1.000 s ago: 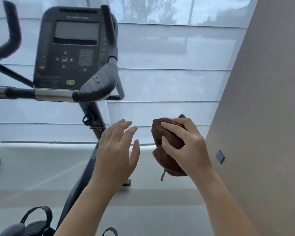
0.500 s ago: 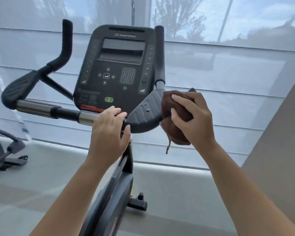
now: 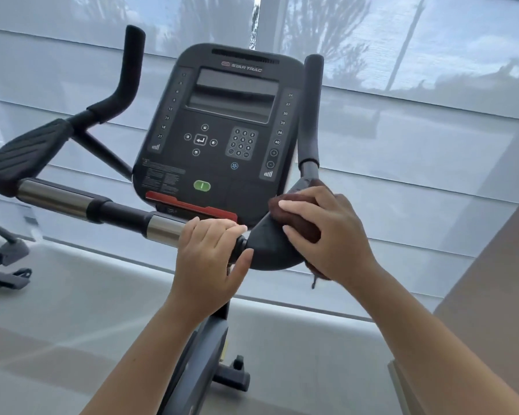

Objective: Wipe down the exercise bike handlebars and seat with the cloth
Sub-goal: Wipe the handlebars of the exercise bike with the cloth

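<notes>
The exercise bike's black handlebars (image 3: 108, 211) run across the view below the console (image 3: 222, 139), with padded elbow rests at both ends and upright grips behind. My left hand (image 3: 207, 259) is wrapped around the bar just left of the right elbow pad (image 3: 267, 250). My right hand (image 3: 327, 232) presses a bunched brown cloth (image 3: 300, 220) onto that pad's top; a loose thread hangs under it. The seat is out of view.
A sheer window blind (image 3: 402, 145) fills the background behind the bike. A beige wall (image 3: 492, 295) stands close on the right. Part of another machine (image 3: 3, 265) sits at the left edge on the grey floor (image 3: 72, 324). The bike's frame (image 3: 198, 354) drops below my arms.
The view rose and closed in on the console. My left hand went from open in the air to gripping the bar. My right hand brought the cloth from beside the pad onto its top.
</notes>
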